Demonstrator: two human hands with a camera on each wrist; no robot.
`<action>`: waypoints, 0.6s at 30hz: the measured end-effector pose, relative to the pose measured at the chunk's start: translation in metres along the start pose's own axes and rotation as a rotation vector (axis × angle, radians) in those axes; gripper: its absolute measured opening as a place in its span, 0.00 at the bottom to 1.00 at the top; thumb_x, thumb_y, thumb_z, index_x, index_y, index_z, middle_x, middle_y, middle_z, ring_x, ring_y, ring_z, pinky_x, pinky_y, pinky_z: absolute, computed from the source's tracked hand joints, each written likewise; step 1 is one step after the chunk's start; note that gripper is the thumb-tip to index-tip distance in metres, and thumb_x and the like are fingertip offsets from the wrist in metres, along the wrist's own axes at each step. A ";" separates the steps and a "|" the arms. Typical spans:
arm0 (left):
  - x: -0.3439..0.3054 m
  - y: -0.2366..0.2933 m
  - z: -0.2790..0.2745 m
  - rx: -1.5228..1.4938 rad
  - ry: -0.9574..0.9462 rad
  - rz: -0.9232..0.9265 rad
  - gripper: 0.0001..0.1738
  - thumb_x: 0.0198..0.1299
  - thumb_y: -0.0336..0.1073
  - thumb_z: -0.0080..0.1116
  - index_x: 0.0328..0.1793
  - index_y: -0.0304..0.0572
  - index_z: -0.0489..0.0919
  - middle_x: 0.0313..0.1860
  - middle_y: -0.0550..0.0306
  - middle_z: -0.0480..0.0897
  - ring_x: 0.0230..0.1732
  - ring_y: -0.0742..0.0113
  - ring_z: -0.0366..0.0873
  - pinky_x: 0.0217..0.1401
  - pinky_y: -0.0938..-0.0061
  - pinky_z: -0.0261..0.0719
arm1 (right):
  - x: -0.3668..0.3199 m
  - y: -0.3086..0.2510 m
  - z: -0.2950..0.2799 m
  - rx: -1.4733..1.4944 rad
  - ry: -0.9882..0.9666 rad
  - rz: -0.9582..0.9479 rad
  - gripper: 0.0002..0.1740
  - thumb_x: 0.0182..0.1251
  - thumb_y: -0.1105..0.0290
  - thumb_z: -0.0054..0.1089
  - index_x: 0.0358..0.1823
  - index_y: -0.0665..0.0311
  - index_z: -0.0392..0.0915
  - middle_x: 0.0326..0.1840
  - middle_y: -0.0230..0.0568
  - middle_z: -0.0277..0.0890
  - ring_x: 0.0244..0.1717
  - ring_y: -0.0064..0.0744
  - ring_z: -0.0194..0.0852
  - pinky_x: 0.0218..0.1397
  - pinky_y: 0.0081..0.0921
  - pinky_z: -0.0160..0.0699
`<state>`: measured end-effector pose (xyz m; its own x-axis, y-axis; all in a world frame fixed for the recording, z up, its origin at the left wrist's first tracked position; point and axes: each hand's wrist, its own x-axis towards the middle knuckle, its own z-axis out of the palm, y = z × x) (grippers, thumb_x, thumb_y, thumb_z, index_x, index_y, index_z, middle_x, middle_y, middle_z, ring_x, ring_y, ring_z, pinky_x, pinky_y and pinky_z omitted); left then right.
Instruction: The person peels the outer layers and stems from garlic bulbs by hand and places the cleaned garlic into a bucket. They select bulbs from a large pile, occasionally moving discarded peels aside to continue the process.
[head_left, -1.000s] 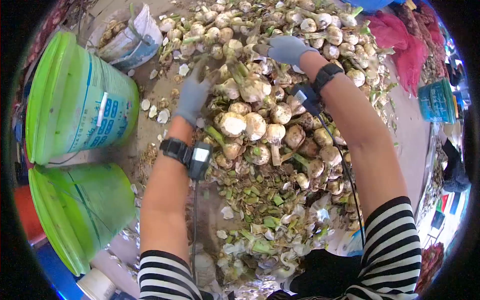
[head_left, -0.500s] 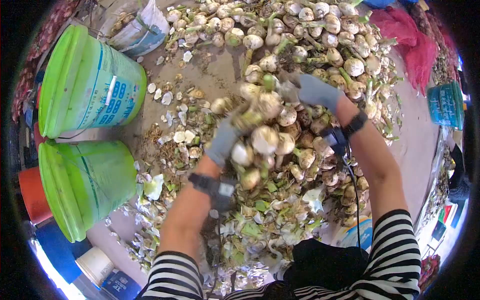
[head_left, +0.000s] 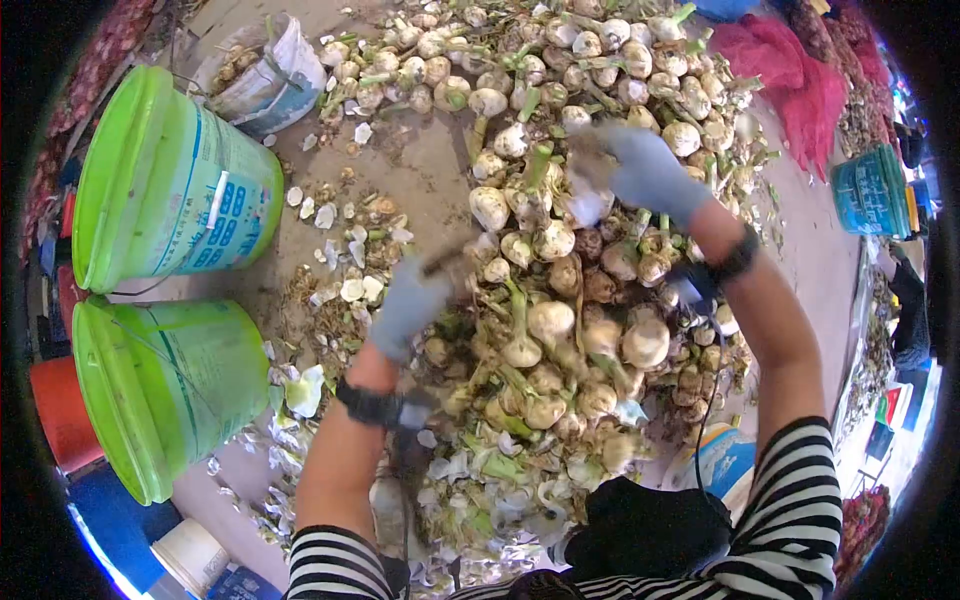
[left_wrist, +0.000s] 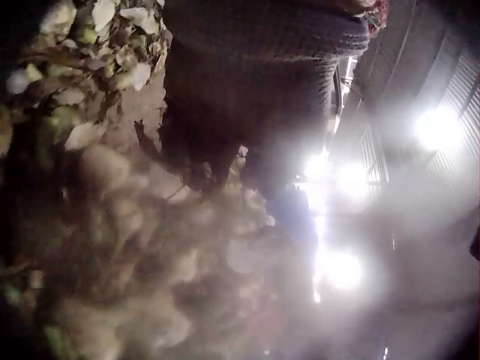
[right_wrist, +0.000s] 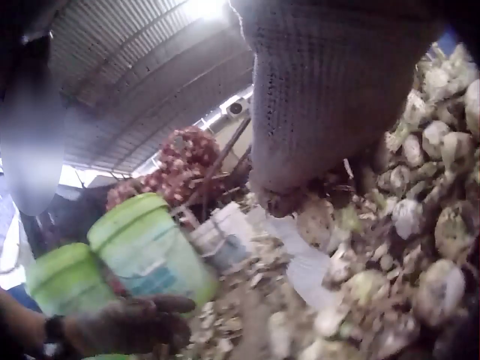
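The head view shows both hands over a heap of round, dirt-streaked cream bulbs with thick green-and-tan stalks (head_left: pixel 550 322). The left hand in a pale grey knit glove (head_left: pixel 410 300) is at the heap's left edge; the right hand in a matching glove (head_left: pixel 650 175) is over its upper part, among the bulbs. The right wrist view alone makes the left hand's fingers clear: they stretch out straight, the hand open. The right hand's fingers are blurred or hidden, so whether they grip a bulb cannot be told.

The right wrist view also shows a corrugated roof (right_wrist: pixel 150 45), a pile of reddish bulbs (right_wrist: pixel 184 161) and a limp, pale strip (right_wrist: pixel 307 270) beside the right glove, its material unclear. The left wrist view adds glaring round lights (left_wrist: pixel 439 127), but its bulbs are smeared by blur.

Left of the heap are two tapered lime-green plastic buckets (head_left: pixel 180 190), and above them a smaller, scuffed white bucket (head_left: pixel 290 75). Papery skins and crumpled leaf scraps (head_left: pixel 500 470) spread below the heap. Soft, folded pink-red mesh (head_left: pixel 800 90) lies at its upper right, with a ribbed-rim teal bucket (head_left: pixel 872 195) farther right.
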<state>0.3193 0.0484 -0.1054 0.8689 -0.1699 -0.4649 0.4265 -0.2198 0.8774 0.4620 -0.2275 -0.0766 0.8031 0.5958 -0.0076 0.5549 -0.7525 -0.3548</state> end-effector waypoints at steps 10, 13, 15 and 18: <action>0.154 -0.033 0.008 0.110 0.179 0.246 0.38 0.51 0.39 0.61 0.68 0.35 0.61 0.56 0.40 0.73 0.54 0.52 0.73 0.59 0.68 0.69 | 0.113 0.010 0.072 -0.339 -0.337 0.272 0.23 0.60 0.55 0.50 0.53 0.60 0.72 0.54 0.49 0.72 0.53 0.46 0.74 0.51 0.43 0.75; 0.148 -0.054 0.032 0.077 0.128 0.216 0.38 0.50 0.36 0.58 0.68 0.34 0.59 0.54 0.40 0.74 0.49 0.54 0.75 0.54 0.68 0.73 | 0.061 0.036 0.093 -0.344 -0.338 0.096 0.27 0.52 0.65 0.57 0.57 0.58 0.69 0.55 0.50 0.66 0.53 0.52 0.71 0.52 0.37 0.74; 0.126 -0.052 0.047 -0.024 0.125 0.197 0.38 0.50 0.34 0.56 0.69 0.34 0.58 0.53 0.41 0.75 0.46 0.57 0.76 0.49 0.68 0.76 | 0.040 0.045 0.094 -0.184 -0.251 0.097 0.27 0.49 0.68 0.57 0.56 0.61 0.70 0.54 0.53 0.66 0.50 0.54 0.71 0.51 0.39 0.74; 0.090 -0.090 0.082 -0.116 0.036 0.106 0.38 0.51 0.34 0.56 0.69 0.36 0.57 0.51 0.42 0.76 0.45 0.59 0.76 0.45 0.69 0.77 | -0.015 0.023 0.083 -0.161 -0.309 0.026 0.23 0.46 0.72 0.53 0.48 0.62 0.75 0.48 0.49 0.71 0.47 0.51 0.74 0.49 0.38 0.75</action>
<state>0.3385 -0.0254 -0.2354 0.9181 -0.1512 -0.3664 0.3564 -0.0896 0.9300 0.4452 -0.2304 -0.1626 0.7274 0.6141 -0.3063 0.5819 -0.7885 -0.1992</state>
